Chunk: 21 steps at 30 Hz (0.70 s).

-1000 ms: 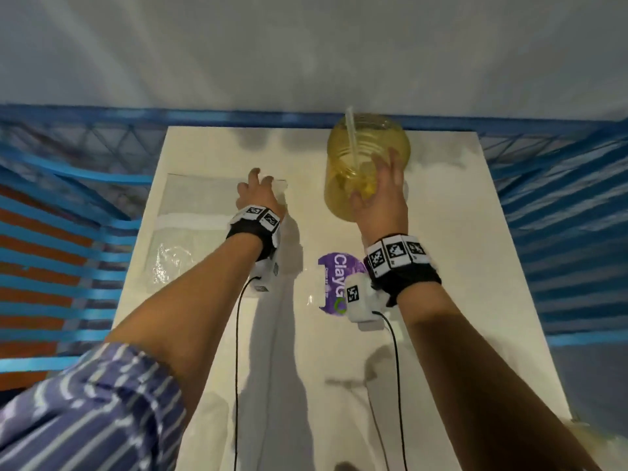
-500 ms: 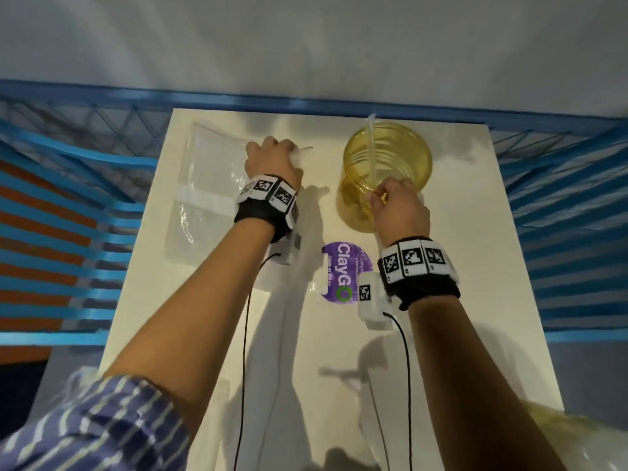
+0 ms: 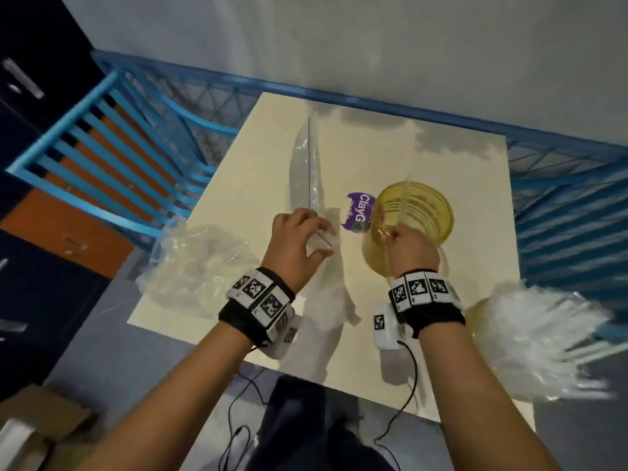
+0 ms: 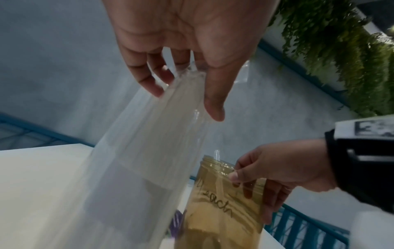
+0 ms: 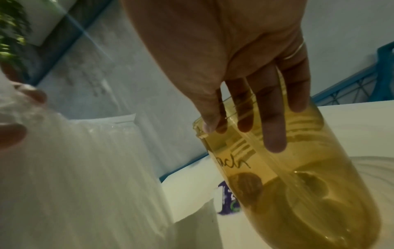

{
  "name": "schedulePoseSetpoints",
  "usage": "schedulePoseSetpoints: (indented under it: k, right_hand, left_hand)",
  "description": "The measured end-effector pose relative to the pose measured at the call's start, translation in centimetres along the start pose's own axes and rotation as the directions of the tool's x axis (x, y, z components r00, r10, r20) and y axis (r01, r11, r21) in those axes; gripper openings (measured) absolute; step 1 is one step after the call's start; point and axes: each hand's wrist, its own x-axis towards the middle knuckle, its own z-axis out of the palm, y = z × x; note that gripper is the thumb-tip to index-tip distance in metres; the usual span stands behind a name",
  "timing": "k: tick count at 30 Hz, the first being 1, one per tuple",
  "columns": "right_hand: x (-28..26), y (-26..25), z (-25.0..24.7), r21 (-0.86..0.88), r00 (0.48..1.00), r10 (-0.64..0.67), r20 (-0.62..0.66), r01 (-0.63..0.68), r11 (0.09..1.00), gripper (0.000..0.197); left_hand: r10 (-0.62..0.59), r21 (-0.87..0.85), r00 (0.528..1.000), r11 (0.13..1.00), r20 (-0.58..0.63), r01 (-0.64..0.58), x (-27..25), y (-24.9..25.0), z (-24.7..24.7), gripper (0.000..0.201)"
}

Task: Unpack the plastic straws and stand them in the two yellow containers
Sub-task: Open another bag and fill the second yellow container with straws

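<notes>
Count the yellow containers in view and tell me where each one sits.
2. One yellow container stands mid-table, its rim gripped by the right hand. The second container is at the table's near right corner, mostly hidden behind clear straws.

I see a cream tabletop against a pale grey wall, blue railing around it, grey floor below.
</notes>
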Motion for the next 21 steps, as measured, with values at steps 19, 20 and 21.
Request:
schedulePoseSetpoints:
  k: [19,20,21]
  right_hand:
    - [-15.2,-0.3,-0.8,0.196,0.926,-0.364,-0.096,0.376,0.906,0.026]
    - [-15.4,-1.5,-0.7,0.27,0.915,-0.393,-0.094,0.403,0.874,0.025]
    - [-15.6,-2.7,-0.5,0.35,0.912,-0.407,-0.056,0.4,0.847,0.024]
  left_hand:
    - [-0.011,-0.235,0.994,0.971,0.105,0.036,-15.0,1.9,-3.9,0.062]
    - [-0.02,-0.258,0.995,0.965,0.098,0.045,-14.9,2.1,-4.0,0.059]
    - [-0.036,-0.296,0.995,0.953,0.095,0.063,-14.7,2.2,-4.1,0.053]
